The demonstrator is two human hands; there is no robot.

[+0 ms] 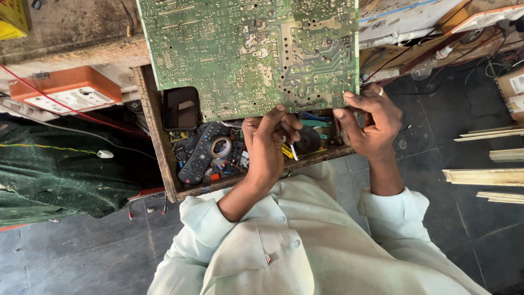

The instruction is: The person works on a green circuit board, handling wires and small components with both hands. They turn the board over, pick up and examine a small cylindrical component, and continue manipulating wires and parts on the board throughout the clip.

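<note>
A large green circuit board (251,54), solder side up, is held over an open wooden drawer (158,142). My left hand (267,145) grips the board's lower edge from beneath, thumb up against it, and a thin white stick (293,152) pokes out by its fingers. At the board's lower right corner, my right hand (371,123), wearing a ring, pinches the edge. Both pale sleeves reach up from the bottom of the view.
The drawer holds a black remote control (199,155), a tape roll (220,146), a dark phone-like screen (181,108) and small parts. An orange-and-white switch box (68,90) and a green cloth (49,169) lie left. Wooden strips (486,176) lie right on the dark tiled floor.
</note>
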